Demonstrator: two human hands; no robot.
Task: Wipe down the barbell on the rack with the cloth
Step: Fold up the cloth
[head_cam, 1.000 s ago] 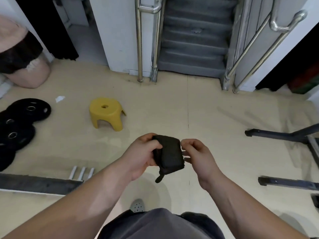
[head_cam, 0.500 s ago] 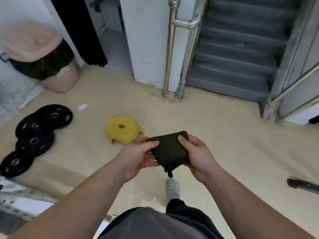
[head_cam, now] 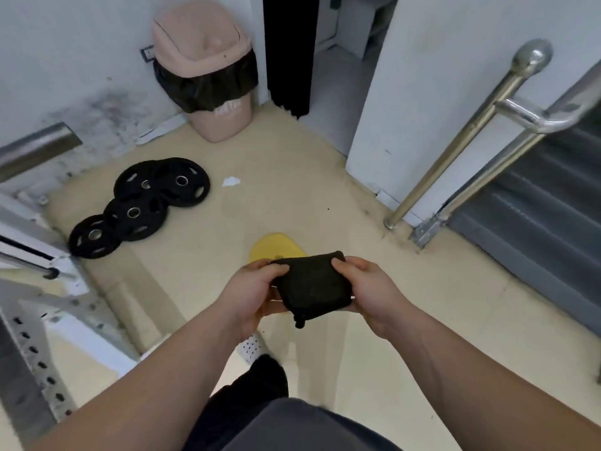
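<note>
A folded dark cloth (head_cam: 313, 289) is held in front of me at waist height, over the floor. My left hand (head_cam: 252, 292) grips its left edge with thumb on top. My right hand (head_cam: 366, 289) grips its right edge, thumb over the top corner. A small corner of the cloth hangs down below. At the far left, the metal end of a barbell (head_cam: 31, 151) pokes into view, above a grey rack upright with holes (head_cam: 35, 346). Most of the bar is out of frame.
Several black weight plates (head_cam: 140, 206) lie on the floor to the left. A yellow stool (head_cam: 276, 247) sits just beyond my hands. A pink bin (head_cam: 208, 70) stands at the wall. A steel handrail (head_cam: 468, 138) and grey stairs (head_cam: 536, 216) are on the right.
My view has swung left, bringing the rack and bar end into sight; the stairs slid to the right. Both hands keep their hold on the cloth.
</note>
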